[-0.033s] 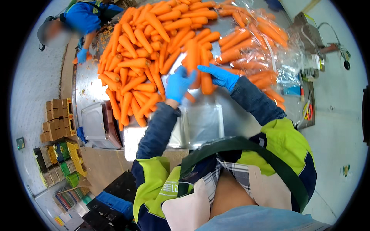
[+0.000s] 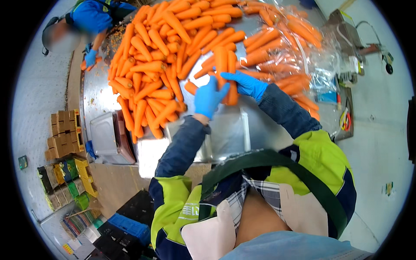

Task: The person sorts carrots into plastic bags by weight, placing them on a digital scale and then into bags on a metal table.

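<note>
Several orange carrots (image 2: pixel 232 96) stand bunched together over the metal table, between my two blue-gloved hands. My right hand (image 2: pixel 248 85) holds the bunch from its right side, with fingers laid across it. My left hand (image 2: pixel 209 99) is at the left of the bunch, thumb and fingers apart; it seems to hold nothing, and whether the thumb touches the bunch is unclear. Beside its fingers lies a single carrot (image 2: pixel 191 88). A large pile of loose carrots (image 2: pixel 149 67) spreads to the left and beyond. Clear plastic bags of carrots (image 2: pixel 281 63) lie to the right.
A metal tray (image 2: pixel 104 135) sits at the table's left edge. Red-handled scissors (image 2: pixel 345 119) lie at the right edge, near a metal device (image 2: pixel 344 37). A co-worker in blue (image 2: pixel 91 19) works at the far left. Dark crates (image 2: pixel 130 216) stand on the floor.
My left hand has moved slightly right and down. The carrot end below it is gone from sight, and a carrot now shows at its left. The co-worker's gloved hand has shifted slightly.
</note>
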A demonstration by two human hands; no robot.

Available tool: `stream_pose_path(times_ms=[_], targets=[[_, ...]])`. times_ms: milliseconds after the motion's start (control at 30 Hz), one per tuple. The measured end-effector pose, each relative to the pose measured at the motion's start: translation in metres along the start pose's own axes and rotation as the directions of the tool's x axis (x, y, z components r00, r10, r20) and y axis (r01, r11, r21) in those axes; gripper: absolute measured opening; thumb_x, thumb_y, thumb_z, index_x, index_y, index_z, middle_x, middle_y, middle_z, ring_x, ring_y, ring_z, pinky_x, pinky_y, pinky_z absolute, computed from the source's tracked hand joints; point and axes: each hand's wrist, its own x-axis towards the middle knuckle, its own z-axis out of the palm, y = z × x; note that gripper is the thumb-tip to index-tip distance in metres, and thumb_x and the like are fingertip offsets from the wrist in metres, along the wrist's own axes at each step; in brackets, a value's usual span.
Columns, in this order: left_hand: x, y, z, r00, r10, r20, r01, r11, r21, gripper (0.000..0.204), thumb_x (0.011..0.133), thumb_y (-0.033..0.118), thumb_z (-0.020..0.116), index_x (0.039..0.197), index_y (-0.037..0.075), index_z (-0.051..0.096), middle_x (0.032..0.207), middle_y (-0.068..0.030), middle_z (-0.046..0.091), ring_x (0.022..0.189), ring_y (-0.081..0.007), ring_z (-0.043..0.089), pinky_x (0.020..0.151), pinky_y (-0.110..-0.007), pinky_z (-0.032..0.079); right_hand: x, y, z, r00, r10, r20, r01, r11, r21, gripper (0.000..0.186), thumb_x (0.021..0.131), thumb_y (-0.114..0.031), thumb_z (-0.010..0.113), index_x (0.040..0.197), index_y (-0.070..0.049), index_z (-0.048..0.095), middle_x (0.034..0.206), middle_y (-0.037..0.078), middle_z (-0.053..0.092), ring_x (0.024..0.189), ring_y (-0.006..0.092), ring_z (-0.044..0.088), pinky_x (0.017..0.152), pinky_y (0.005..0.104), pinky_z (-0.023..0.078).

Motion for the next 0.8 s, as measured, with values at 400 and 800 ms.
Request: stream_pose_path(times_ms=[400, 800], targets=[[-0.162, 0.009, 0.119, 0.982, -0.189, -0.002, 0.187, 0.971, -0.151, 0.026, 0.077, 0.029, 0.072, 0.089, 0.011, 0.057, 0.088, -0.0112, 0.056, 0.080, -0.0316, 0.059, 0.070, -0.042, 0.047, -0.196, 0.045, -0.084, 0.900, -0.415, -0.132, 0.049, 0.397, -0.917, 0.072, 0.071, -0.034, 0.080, 0.128, -0.001, 0.052, 0.107, 0.016, 0.066, 0.094, 0.0290, 0.065, 0.085, 0.0367, 0.051], [-0.206, -0.031, 0.178, 0.897, -0.293, -0.330, 0.342, 0.934, 0.100, 0.014, 0.077, 0.011, 0.066, 0.084, 0.004, 0.056, 0.093, -0.0130, 0.053, 0.080, -0.0338, 0.056, 0.071, -0.043, 0.047, -0.191, 0.071, -0.059, 1.000, 0.002, 0.001, 0.001, -0.296, -0.955, 0.099, 0.067, -0.030, 0.076, 0.151, -0.020, 0.022, 0.095, 0.020, 0.066, 0.081, 0.0365, 0.066, 0.069, 0.0452, 0.054]])
